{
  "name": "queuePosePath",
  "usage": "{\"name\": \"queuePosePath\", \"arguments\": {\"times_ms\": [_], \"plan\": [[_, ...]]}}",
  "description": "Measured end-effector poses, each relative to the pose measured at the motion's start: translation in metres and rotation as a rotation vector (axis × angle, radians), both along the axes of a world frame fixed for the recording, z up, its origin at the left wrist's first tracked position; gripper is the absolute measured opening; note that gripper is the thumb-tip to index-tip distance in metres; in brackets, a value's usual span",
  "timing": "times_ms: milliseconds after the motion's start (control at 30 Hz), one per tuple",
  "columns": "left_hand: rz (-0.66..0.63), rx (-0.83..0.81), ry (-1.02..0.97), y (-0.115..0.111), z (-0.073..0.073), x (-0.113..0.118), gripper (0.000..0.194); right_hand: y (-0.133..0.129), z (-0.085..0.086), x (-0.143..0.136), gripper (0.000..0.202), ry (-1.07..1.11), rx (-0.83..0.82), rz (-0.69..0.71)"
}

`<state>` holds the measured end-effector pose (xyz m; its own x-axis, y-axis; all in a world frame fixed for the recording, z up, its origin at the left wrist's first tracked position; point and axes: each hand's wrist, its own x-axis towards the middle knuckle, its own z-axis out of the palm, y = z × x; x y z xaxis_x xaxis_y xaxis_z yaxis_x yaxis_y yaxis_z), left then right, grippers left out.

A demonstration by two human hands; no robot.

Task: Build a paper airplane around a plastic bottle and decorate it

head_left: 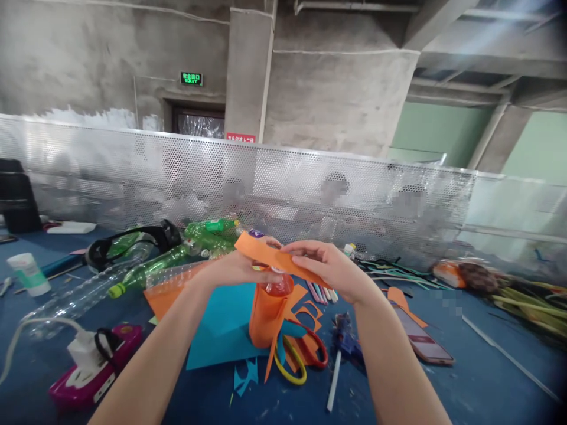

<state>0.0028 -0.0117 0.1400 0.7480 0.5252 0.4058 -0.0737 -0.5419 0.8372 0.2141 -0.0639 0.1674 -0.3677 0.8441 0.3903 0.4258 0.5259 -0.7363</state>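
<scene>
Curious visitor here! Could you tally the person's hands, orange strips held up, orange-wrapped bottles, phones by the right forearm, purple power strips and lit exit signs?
Left hand and right hand: 2
Orange strip: 1
Orange-wrapped bottle: 1
Phone: 1
Purple power strip: 1
Exit sign: 1
Total: 7

Seeing an exit sign (191, 78) on the wall (110, 53), a mesh screen (283, 177) along the worktop's (491, 386) back, and a phone (424, 337) at right.

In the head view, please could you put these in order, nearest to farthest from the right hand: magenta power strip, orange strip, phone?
1. Orange strip: at the right hand, touching its fingers.
2. Phone: lying to the right.
3. Magenta power strip: far left.
</scene>
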Motion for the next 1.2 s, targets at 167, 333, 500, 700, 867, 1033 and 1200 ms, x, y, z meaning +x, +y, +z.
{"name": "queuePosePath", "arguments": {"times_ms": [167,333,500,700,867,1033,1200], "plan": [[-0.047,-0.099,-0.002,0.003,-0.001,-0.003,0.06,-0.001,0.0,-0.001,0.022,-0.05,0.048,-0.02],[-0.057,-0.029,-0.077,0.006,-0.002,-0.002,0.07,-0.006,0.002,-0.002,0.023,-0.09,0.051,0.026],[-0.105,-0.061,-0.169,0.012,-0.006,-0.001,0.061,-0.005,0.002,-0.002,0.023,-0.11,0.073,0.005],[-0.071,-0.046,-0.168,0.019,-0.01,0.002,0.035,0.001,-0.002,-0.004,0.022,-0.064,0.103,-0.016],[-0.047,-0.042,-0.164,0.018,-0.01,0.002,0.036,0.003,-0.002,-0.004,0.023,-0.085,0.142,-0.064],[-0.067,-0.007,-0.245,0.016,-0.009,0.004,0.044,0.005,-0.003,-0.004,0.023,-0.068,0.137,-0.032],[0.034,0.144,-0.184,0.015,-0.006,0.001,0.021,0.006,-0.005,-0.003,0.023,-0.08,0.15,-0.044]]}}
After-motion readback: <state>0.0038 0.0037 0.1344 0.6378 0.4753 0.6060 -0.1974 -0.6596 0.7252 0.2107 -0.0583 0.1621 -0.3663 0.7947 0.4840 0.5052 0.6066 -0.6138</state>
